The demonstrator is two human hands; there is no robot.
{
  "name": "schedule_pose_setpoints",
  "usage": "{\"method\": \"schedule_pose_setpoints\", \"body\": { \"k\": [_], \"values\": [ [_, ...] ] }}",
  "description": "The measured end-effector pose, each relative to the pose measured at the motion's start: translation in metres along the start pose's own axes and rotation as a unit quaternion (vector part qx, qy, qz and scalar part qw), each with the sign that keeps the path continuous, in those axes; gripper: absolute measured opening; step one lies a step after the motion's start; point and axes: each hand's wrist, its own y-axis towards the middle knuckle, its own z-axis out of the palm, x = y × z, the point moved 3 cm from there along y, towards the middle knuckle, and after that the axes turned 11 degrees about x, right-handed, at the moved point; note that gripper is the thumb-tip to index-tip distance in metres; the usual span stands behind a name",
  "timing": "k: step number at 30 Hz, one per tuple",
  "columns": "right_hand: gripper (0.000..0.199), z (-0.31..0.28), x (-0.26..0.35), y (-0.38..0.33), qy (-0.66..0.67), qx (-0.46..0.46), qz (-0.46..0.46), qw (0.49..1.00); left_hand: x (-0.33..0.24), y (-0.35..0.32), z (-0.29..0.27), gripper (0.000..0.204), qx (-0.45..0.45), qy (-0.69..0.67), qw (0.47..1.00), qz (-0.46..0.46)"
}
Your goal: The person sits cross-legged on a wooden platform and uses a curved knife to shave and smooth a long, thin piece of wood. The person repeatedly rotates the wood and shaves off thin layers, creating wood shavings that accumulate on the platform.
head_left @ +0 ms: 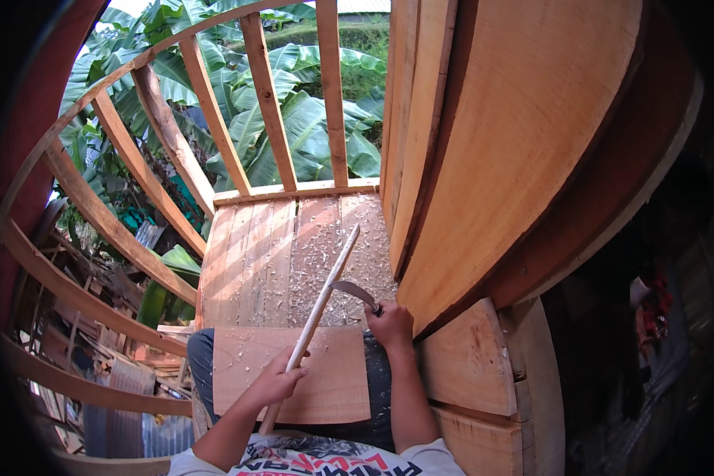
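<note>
My left hand (pixel 279 379) is closed round the lower part of a long pale wooden stick (pixel 323 299), which slants up and away to the right from near my belly. In my right hand (pixel 390 324) I grip the dark handle of a curved knife (pixel 355 292). Its blade points left, and the tip lies at or very near the stick's middle; whether it touches I cannot tell. Under the stick a flat wooden board (pixel 238 373) rests across my lap, with a few shavings on it.
Curled shavings (pixel 333 262) litter the plank floor (pixel 238 254) ahead. A slatted wooden railing (pixel 266 103) curves along the front and left, with banana leaves beyond. Large wooden panels (pixel 523 135) lean close on my right, above stacked thick boards (pixel 468 365).
</note>
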Motion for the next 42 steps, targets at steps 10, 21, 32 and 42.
{"method": "schedule_pose_setpoints", "body": {
  "k": [10, 21, 32, 42],
  "values": [
    [0.054, -0.005, 0.006, -0.001, 0.008, 0.002, -0.002, 1.0, -0.001, 0.0, -0.002, 0.031, -0.01, -0.011, 1.0, 0.007],
    [0.065, -0.011, 0.015, -0.008, 0.034, -0.004, -0.075, 0.997, -0.001, -0.002, -0.004, 0.032, -0.012, -0.029, 0.999, 0.015],
    [0.067, -0.022, 0.044, -0.011, 0.048, -0.052, -0.104, 0.992, -0.032, -0.05, 0.019, 0.035, -0.006, 0.127, 0.991, 0.045],
    [0.047, -0.003, 0.082, -0.012, 0.088, -0.046, -0.153, 0.983, -0.035, -0.07, -0.003, 0.032, -0.012, 0.109, 0.992, 0.068]
  ]
}}
